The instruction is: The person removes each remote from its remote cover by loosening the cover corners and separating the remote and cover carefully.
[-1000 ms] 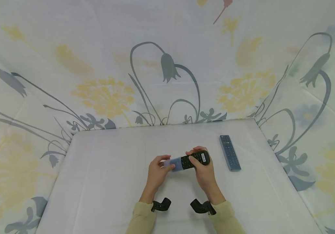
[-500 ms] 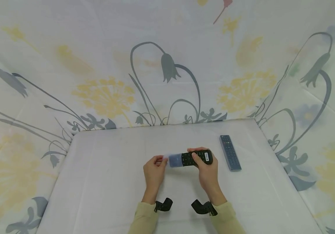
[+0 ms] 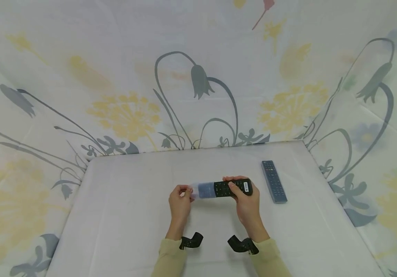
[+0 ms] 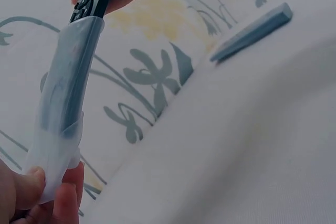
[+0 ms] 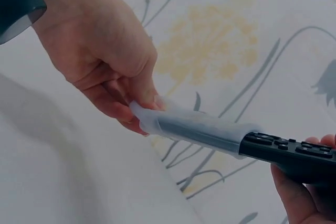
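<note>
Left hand (image 3: 179, 204) pinches one clear cover (image 3: 207, 190) around one black remote (image 3: 221, 189); right hand (image 3: 247, 206) grips that remote. One blue remote (image 3: 274, 182) lies right.

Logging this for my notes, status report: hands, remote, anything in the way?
Left hand pinches end of translucent sleeve; right hand grips black remote. Remote partly sleeved. Second remote lies apart, seemingly not in the way.

Pale walls (image 3: 216, 42) printed with drooping grey flowers (image 3: 201, 81) and yellow blooms (image 3: 125, 115) border a white table (image 3: 125, 215) on three sides.
</note>
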Demonstrator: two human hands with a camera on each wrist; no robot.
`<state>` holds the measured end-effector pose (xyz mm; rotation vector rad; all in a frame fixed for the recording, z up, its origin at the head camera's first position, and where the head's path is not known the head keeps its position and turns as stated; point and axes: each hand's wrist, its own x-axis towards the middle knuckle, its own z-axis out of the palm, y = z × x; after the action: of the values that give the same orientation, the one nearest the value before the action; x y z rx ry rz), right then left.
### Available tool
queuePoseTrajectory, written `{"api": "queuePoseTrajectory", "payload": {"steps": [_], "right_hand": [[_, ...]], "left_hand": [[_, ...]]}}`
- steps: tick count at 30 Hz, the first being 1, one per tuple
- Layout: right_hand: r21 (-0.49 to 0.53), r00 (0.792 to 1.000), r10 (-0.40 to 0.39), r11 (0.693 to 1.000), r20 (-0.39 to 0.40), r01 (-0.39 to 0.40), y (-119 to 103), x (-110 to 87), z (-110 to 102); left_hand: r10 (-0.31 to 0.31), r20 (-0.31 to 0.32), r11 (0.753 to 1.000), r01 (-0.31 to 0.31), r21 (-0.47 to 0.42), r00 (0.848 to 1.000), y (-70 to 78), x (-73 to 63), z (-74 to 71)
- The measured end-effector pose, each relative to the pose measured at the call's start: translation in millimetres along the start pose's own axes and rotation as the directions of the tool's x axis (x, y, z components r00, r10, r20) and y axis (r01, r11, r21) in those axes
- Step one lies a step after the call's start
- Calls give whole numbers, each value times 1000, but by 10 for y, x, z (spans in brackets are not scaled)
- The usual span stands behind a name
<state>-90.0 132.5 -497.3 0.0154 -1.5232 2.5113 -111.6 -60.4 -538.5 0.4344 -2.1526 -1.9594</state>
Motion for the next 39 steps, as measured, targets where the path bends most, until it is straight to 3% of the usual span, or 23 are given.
{"api": "queuePoseTrajectory", "payload": {"steps": [13, 30, 35, 39], "right_hand": [[-7, 999, 20, 1000, -28, -20, 56, -15, -1], [-17, 999, 2, 1000, -49, -3, 42, -43, 10], [-40, 1000, 8, 999, -21, -9, 17, -49, 5], [-79, 997, 28, 997, 65, -23, 10, -41, -10]], "left_hand": [[-22, -45, 1000, 23, 15, 999, -91, 3, -17], [-22, -59, 998, 25, 50, 998, -147, 17, -58], [-25, -14, 998, 26, 49, 1000, -165, 6, -75], [1, 87, 998, -7, 70, 996, -156, -1, -137]]}}
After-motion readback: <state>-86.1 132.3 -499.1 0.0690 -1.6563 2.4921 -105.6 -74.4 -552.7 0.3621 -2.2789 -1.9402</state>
